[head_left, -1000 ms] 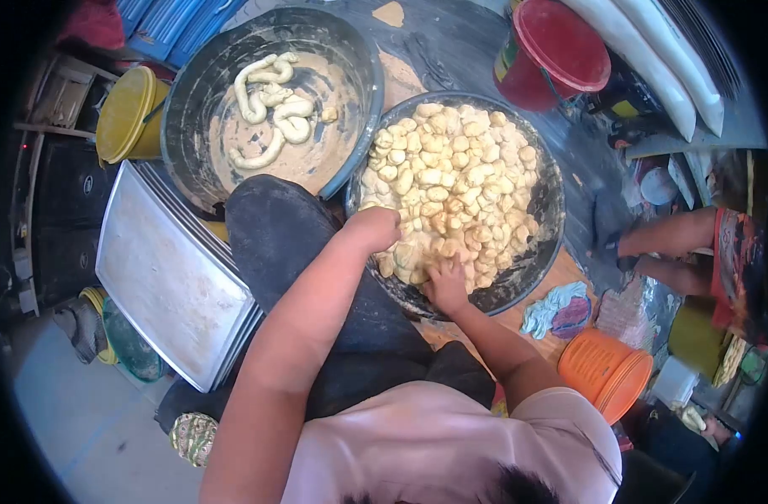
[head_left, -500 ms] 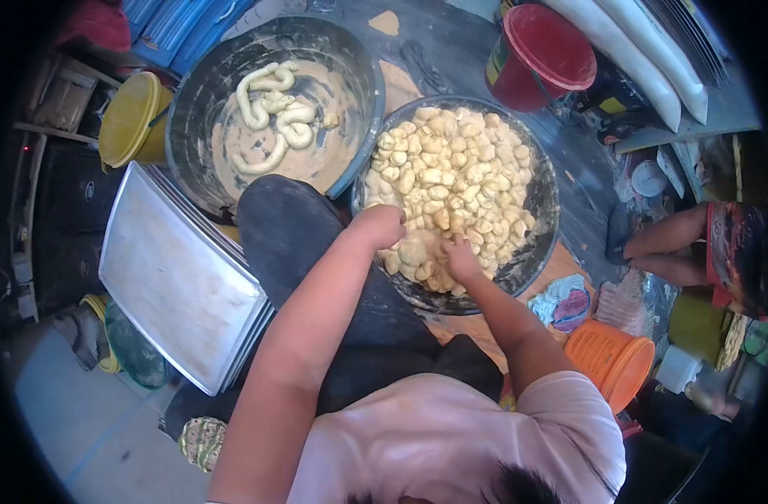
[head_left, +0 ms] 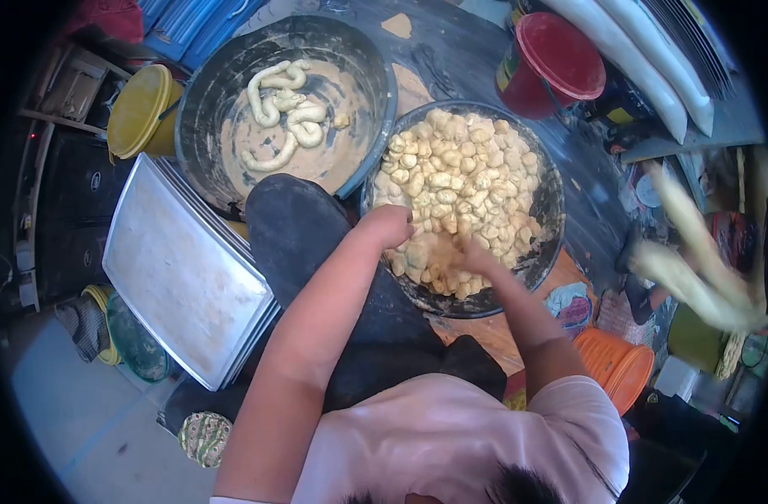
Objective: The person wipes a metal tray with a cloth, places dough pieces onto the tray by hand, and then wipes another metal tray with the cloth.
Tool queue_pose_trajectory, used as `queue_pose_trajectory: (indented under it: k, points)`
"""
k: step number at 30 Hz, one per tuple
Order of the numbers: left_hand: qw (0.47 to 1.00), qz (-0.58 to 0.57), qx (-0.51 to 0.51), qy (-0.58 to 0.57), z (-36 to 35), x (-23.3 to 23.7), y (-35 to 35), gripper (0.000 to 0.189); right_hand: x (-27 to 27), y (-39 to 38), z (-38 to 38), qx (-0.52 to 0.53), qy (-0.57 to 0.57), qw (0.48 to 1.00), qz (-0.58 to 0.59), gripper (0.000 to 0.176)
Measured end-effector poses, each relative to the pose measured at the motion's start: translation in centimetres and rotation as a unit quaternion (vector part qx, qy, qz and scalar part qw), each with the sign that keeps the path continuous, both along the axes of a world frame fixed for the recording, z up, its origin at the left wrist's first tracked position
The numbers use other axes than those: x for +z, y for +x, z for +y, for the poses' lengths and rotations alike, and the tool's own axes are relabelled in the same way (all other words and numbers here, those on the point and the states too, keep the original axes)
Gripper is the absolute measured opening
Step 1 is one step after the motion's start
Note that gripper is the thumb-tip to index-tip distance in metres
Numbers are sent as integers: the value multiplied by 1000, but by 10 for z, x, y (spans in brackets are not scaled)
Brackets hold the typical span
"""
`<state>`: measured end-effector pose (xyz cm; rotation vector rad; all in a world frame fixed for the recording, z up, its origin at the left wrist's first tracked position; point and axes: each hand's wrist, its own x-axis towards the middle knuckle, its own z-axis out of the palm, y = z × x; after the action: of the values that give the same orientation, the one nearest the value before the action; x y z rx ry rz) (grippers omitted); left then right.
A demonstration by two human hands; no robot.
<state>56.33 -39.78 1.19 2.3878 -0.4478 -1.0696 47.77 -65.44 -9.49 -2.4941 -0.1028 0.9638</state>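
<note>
Most of the dough in view is already in small lumps: the dough pieces (head_left: pixel 460 172) heap up in the dark basin (head_left: pixel 545 244) on the floor in front of the seated person, filling it nearly to the rim. The right hand (head_left: pixel 472 256) is pushed into the near side of the heap; its fingers are buried and blurred, so what it grips cannot be told. The left hand (head_left: pixel 390 225) is clenched into a fist at the basin's near rim, just beside the pieces and above the person's dark knee (head_left: pixel 296 227). In the second basin (head_left: pixel 201 109), to the left, only a few whole dough ropes (head_left: pixel 283 113) lie on a floury bottom. The metal tray (head_left: pixel 182 277) by the knee carries no pieces. To the right, a blurred pale strip (head_left: pixel 695 269) shows beside another person.
</note>
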Motion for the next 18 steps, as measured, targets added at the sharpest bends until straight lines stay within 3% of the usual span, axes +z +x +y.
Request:
queue_pose_trajectory:
  k: [1,5,7,8,9,11,13,15,16,18]
  points:
    - [1000,-2,-2,3,0,-1,0,33,-12,-37,14,45,-80,996,-21,65]
    - [1000,0,-15,10,-3,0,-2,35,-59,-64,2,78,-123,985,-97,65]
    - [1000,1,-19,15,-3,-2,-2,35,-72,-24,-24,-11,29,999,10,60]
    - [1000,-1,-20,17,-4,-3,-1,35,-53,-2,-26,-131,123,978,102,58]
    - [1000,-2,-22,17,-5,-3,0,35,-13,20,-29,-247,214,926,191,56]
    - [999,11,-26,22,-6,-4,0,34,64,48,-15,-341,365,862,87,53]
    - [999,17,-16,21,-6,-4,-1,35,77,75,-32,-387,363,847,11,52]
    - [999,23,-3,23,-4,-3,0,35,28,98,-78,-405,236,879,-89,52]
    - [1000,12,-7,20,-4,-3,-1,35,1,99,-97,-381,80,895,-219,56]
    - [1000,4,-14,17,-3,-5,-3,35,-46,83,-107,-394,-200,849,-290,54]
